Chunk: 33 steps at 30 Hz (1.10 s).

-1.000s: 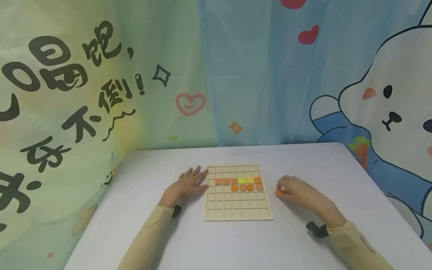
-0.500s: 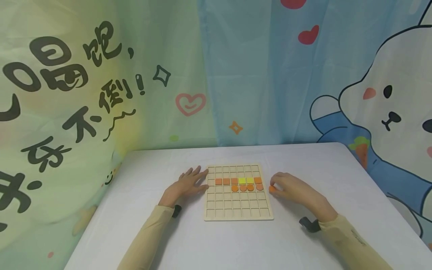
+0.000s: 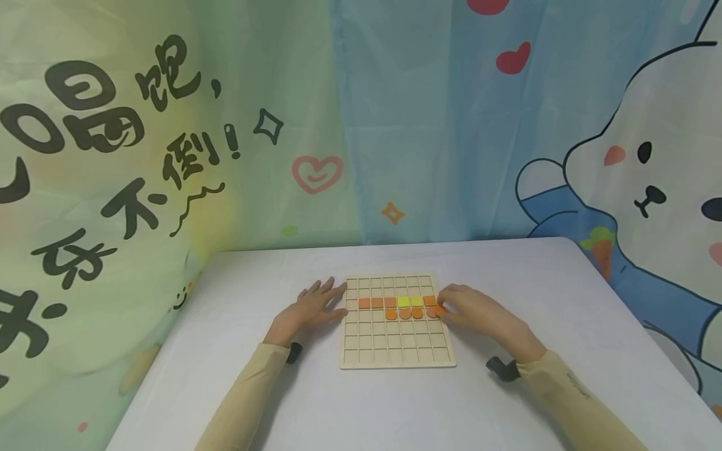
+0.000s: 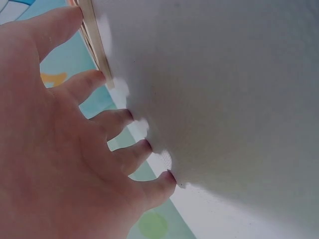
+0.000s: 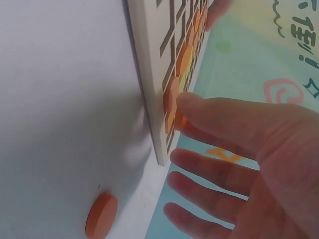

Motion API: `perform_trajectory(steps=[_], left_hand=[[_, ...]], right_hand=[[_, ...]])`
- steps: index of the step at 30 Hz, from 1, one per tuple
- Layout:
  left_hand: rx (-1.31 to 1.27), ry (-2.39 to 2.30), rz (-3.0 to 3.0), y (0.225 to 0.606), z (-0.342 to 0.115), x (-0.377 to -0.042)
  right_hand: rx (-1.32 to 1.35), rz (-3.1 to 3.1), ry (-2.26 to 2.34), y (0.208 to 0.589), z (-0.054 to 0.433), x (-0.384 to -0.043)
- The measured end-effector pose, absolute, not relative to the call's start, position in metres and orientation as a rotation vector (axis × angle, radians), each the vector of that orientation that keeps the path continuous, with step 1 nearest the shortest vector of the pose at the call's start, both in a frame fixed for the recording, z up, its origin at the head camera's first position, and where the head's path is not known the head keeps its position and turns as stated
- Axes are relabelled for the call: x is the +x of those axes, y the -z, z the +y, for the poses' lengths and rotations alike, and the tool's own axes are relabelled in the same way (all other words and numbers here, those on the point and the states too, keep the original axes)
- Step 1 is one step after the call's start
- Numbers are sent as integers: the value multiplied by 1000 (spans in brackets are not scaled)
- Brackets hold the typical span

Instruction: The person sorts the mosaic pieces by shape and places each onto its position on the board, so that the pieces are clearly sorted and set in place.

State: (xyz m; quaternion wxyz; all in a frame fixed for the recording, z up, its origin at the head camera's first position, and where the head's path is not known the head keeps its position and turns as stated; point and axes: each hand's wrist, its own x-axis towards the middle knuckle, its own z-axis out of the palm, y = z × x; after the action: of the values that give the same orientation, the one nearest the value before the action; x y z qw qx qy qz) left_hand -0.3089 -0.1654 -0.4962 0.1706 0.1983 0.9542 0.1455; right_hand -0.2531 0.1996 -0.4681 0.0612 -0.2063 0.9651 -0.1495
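Note:
A light wooden grid board (image 3: 397, 344) lies on the white table. Across it runs a row of orange and yellow square tiles (image 3: 403, 302), with several orange round discs (image 3: 404, 314) in the row just nearer. My left hand (image 3: 310, 311) has its fingers spread on the table, thumb and index fingertips at the board's left edge. Over the right edge, my right hand (image 3: 479, 311) pinches an orange disc (image 5: 180, 122) between thumb and index finger, close to the rightmost disc (image 5: 171, 97). Its other fingers (image 5: 202, 191) are extended.
Another orange disc (image 5: 101, 216) lies on the table beside the board in the right wrist view; the right hand hides it in the head view. Behind the table (image 3: 282, 401) hangs a printed curtain (image 3: 406, 125).
My right hand has moved left from the table to over the board's right edge, carrying the pinched orange disc. The left hand stays at the board's left edge.

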Motion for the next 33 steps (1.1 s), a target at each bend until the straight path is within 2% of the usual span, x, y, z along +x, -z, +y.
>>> perform_trajectory(steps=[11, 33], left_hand=[[560, -418, 2707, 497, -166, -309], [570, -410, 2709, 498, -168, -310]], right_hand=[[-680, 2901, 490, 466, 185, -258], [-1053, 2890, 529, 472, 149, -261]])
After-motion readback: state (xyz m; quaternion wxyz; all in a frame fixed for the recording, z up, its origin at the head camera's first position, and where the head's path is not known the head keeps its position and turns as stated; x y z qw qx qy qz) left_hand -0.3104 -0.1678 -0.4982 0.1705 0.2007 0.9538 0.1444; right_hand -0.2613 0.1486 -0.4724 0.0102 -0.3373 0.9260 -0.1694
